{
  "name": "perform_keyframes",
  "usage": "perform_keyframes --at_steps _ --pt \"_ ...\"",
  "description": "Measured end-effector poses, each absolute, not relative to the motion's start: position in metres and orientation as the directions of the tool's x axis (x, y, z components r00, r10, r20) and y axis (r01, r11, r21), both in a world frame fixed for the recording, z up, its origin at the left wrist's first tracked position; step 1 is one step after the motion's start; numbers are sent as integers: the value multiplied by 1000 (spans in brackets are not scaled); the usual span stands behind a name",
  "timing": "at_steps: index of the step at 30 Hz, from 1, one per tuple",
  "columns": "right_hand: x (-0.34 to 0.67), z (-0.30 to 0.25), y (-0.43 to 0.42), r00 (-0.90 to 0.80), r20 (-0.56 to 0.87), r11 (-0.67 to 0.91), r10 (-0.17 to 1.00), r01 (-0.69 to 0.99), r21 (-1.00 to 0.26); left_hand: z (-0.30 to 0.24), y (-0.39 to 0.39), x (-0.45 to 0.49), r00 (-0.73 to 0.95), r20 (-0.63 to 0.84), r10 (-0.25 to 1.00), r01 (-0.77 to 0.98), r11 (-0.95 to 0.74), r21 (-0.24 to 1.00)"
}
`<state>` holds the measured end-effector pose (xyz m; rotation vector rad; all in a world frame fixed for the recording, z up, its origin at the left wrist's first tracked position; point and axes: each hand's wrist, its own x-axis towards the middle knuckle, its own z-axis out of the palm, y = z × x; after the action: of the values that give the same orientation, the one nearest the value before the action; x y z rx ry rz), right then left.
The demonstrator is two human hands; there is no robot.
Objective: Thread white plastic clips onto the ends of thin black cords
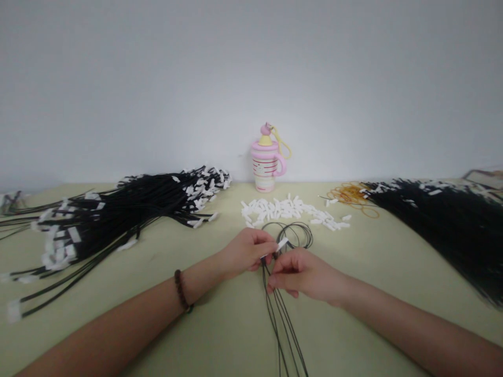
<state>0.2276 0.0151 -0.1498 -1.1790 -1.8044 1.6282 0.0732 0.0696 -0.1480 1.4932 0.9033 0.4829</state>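
My left hand is closed, thumb and fingers pinching thin black cords together with a small white connector. Close beside it, my right hand is closed on the same cords, slightly nearer to me. From my hands the cords run down toward the front edge of the view, and a loop of black cord lies just behind them. Exactly how the fingertips meet the cord ends is hidden. Just beyond the hands is a heap of loose white connectors.
A thick bundle of black cords with white ends lies at left; a second black bundle spreads at right. Orange rubber bands lie near it. A pink-and-white toy cup stands against the wall on the pale green table.
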Motion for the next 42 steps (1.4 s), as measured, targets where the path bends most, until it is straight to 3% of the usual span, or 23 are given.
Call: perform_keyframes --at_steps 5,9,11,13,18,22,26,30,33,37,40,42 --pt "234 -142 17 -560 -272 -154 782 249 -956 -147 70 73 599 -216 771 244 81 966" --pt "253 -130 24 -704 -356 -324 614 187 -927 -146 70 73 597 -224 770 233 101 967" --pt "268 -121 29 -803 -302 -379 513 105 -920 -146 71 73 597 -226 770 232 104 967" --pt "285 -111 32 -856 -186 -370 483 -7 -929 -147 71 73 600 -229 766 227 112 967" --pt "324 -84 33 -752 110 23 650 -126 -992 -148 70 72 594 -232 770 230 115 967" --pt "346 -67 29 -571 364 327 736 -171 -929 -149 71 72 593 -222 774 230 102 968" --pt "358 -45 18 -216 397 385 892 -99 -918 -148 71 72 604 -229 764 237 102 966" --pt "357 -29 11 -60 186 186 981 -12 -982 -144 70 73 600 -237 764 231 118 966" --pt "339 -37 16 -111 211 232 971 240 -943 -142 69 74 571 -260 779 242 144 960" --pt "296 -80 29 -206 301 360 931 649 -670 -141 70 75 524 -272 807 221 180 959" --pt "265 -120 30 -321 415 515 851 665 -541 -142 71 74 514 -264 816 153 215 965" --pt "252 -140 27 -358 428 553 830 632 -544 -142 72 74 508 -267 819 124 237 963"
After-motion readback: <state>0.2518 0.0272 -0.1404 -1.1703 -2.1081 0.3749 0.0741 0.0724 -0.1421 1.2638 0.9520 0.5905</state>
